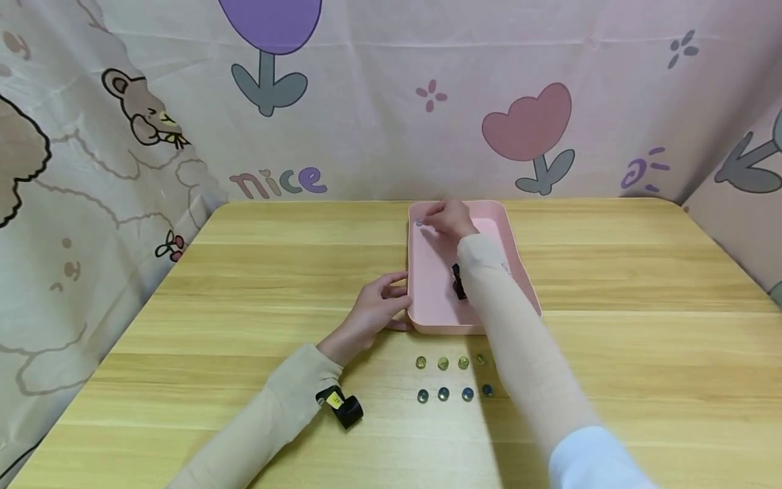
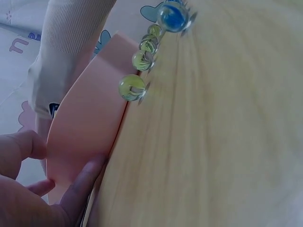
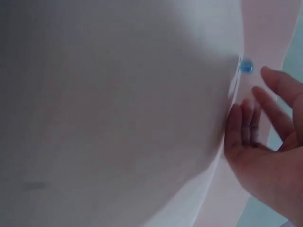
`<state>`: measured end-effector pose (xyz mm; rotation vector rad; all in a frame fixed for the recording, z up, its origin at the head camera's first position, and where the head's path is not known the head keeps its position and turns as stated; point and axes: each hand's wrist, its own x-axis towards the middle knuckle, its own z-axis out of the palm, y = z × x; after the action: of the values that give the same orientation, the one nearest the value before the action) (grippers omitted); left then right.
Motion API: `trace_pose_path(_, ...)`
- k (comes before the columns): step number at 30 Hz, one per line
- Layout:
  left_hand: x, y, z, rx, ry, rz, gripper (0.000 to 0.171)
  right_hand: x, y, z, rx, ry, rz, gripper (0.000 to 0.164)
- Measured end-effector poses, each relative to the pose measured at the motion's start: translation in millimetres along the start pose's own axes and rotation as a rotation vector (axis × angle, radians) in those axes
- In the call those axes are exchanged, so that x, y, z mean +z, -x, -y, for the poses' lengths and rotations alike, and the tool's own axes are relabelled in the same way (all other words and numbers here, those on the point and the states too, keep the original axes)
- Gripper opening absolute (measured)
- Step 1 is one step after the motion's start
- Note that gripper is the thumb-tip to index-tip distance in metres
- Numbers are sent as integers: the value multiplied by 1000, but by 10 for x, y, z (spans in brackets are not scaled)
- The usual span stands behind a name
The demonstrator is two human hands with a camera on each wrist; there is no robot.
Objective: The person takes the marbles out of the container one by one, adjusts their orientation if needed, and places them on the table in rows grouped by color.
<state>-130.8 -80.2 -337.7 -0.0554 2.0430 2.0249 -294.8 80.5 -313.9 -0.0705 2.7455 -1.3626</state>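
A shallow pink tray [image 1: 437, 285] lies on the table. My left hand [image 1: 375, 311] touches its near-left side from outside, fingers spread; in the left wrist view fingertips [image 2: 35, 144] meet the tray's wall. Over the tray's far end is my right hand [image 1: 451, 219], beside a blue glass marble [image 1: 419, 223] in the far-left corner. The right wrist view shows the marble [image 3: 246, 65] just clear of the parted thumb and fingers, with nothing held. In front of the tray lie a row of yellow marbles [image 1: 442, 363] and a row of blue marbles [image 1: 443, 393].
The wooden table [image 1: 293, 272] reaches back to a printed cloth [image 1: 379, 102] hung behind it. A black wrist camera [image 1: 347, 409] sits on the left sleeve. The right forearm [image 1: 531, 346] passes over the tray's right side and hides the rows' right ends.
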Motion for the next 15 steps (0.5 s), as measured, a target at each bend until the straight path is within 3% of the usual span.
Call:
trace_pose_path(10,-16,18,-6,2,3,7,54,215,44,160,135,26,-156,17)
trace_pose_path(15,-5,25,-4,0,3,15,54,241,42,182,151,71,-186,22)
